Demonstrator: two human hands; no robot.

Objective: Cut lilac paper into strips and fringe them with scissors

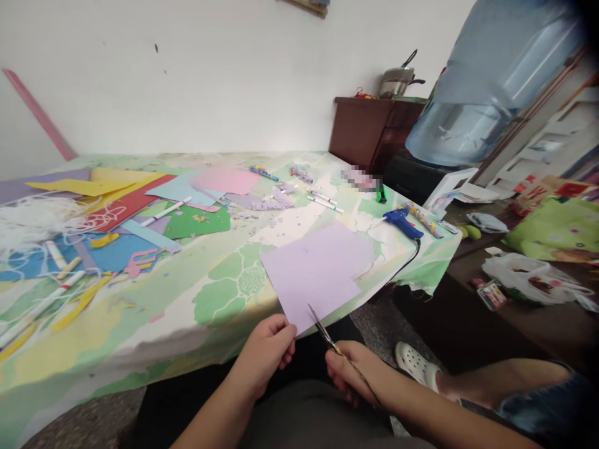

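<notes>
A sheet of light purple paper [318, 259] lies at the near edge of the table, a notch cut from its right side. My left hand [269, 346] pinches its near corner between thumb and fingers. In my right hand [353, 371] is a pair of scissors [325, 333], its fingers wrapped round the handles. The blades point away from me and reach over the near edge of the paper. Whether they are cutting into it I cannot tell.
Coloured paper [201, 221], markers [166, 212] and white string [35, 224] crowd the table's left. A blue glue gun [403, 222] with a black cord lies to the right. Beyond stands a large water bottle [486, 93]. Another person's leg [505, 380] shows at lower right.
</notes>
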